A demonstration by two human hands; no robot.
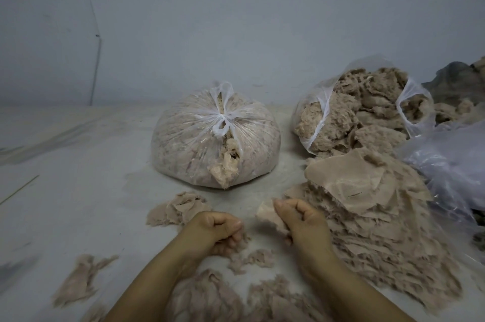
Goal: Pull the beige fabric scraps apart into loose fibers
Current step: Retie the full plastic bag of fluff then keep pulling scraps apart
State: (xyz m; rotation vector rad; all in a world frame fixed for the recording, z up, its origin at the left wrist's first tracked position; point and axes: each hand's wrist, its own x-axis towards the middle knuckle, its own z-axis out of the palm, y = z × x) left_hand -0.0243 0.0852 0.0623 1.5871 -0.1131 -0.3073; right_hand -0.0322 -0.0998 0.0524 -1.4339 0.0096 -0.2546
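A tall pile of beige fabric scraps (pixel 367 206) lies at the right of the pale surface. My right hand (pixel 301 219) grips one small beige scrap (pixel 267 214) right beside that pile. My left hand (pixel 217 230) is curled a short way to the left, pinching a tuft of loose fibers (pixel 236 240) beneath its fingers. Pulled-apart fibers (pixel 210 295) lie in clumps below my hands. A small heap of scraps (pixel 175 209) sits just beyond my left hand.
A tied clear bag (pixel 215 138) packed with beige fibers stands at centre. An open bag (pixel 362 109) full of fibers stands at the back right, with crumpled clear plastic (pixel 451 164) to its right. A loose clump (pixel 81 279) lies at the lower left. A wall rises behind.
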